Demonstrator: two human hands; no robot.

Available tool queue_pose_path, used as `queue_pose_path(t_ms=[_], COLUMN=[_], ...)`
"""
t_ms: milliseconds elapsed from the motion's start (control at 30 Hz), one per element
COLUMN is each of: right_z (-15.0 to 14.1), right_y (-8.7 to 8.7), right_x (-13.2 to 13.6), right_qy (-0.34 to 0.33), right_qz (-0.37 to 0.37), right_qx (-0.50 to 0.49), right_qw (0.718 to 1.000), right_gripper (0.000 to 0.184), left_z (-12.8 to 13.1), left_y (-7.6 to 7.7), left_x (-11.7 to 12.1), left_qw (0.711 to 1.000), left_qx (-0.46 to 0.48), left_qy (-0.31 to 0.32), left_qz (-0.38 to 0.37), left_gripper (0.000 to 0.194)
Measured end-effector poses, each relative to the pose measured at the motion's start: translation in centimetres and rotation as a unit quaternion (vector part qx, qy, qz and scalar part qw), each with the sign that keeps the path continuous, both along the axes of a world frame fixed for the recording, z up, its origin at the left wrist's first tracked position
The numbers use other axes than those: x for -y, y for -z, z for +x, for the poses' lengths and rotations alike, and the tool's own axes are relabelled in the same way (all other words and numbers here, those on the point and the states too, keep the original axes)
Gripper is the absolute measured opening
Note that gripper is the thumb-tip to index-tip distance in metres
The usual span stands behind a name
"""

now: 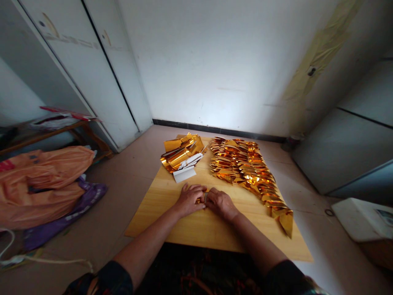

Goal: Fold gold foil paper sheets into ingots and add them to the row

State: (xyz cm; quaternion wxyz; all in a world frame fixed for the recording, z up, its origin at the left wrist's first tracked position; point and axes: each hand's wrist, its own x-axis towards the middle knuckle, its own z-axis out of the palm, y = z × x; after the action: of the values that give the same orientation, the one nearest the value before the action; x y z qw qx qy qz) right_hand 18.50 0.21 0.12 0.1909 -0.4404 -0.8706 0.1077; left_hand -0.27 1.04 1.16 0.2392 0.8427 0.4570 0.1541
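Note:
My left hand (192, 199) and my right hand (221, 203) meet over the middle of the wooden board (159, 213). Between them is a small piece of gold foil paper (201, 200), mostly hidden by the fingers. The fingers of both hands are bent and closed on it from either side. Beyond my left hand lies a loose pile of gold foil paper sheets (181, 153), some showing white undersides. To the right, rows of folded gold foil pieces (239, 162) overlap and trail toward the board's right front corner.
A pale cabinet (92, 61) stands at the left. Orange cloth (39, 176) and a purple bag (67, 217) lie on the left side, with a cord (58, 260) below. A white box (365, 219) sits at the right, below a grey cabinet (353, 139). The wall (208, 61) rises behind the board.

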Motion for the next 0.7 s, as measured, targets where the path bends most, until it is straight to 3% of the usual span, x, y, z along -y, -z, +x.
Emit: queue_pose_path(t_ms=[133,333,467,700], right_z=[0.37,0.96,0.89,0.55], right_y=[0.3,0.78,0.59,1.02], right_x=[-0.05,0.21,0.52,0.91], right_qy=[0.008,0.028,0.033,0.06], right_qz=[-0.031,-0.047,-0.055,0.001], right_qx=[-0.067,-0.156,-0.172,-0.185], right_qw=[0.997,0.986,0.983,0.981], right_gripper=[0.005,0.014,0.009,0.017], left_z=[0.37,0.56,0.55,0.54], left_y=[-0.01,0.0,0.06,0.23], left_x=[0.22,0.19,0.16,0.25], left_qw=[1.0,0.999,0.999,1.0], left_qx=[0.005,0.009,0.013,0.004], left_qy=[-0.019,-0.03,-0.03,-0.028], left_qz=[-0.001,-0.009,-0.007,0.007], left_gripper=[0.012,0.013,0.012,0.012])
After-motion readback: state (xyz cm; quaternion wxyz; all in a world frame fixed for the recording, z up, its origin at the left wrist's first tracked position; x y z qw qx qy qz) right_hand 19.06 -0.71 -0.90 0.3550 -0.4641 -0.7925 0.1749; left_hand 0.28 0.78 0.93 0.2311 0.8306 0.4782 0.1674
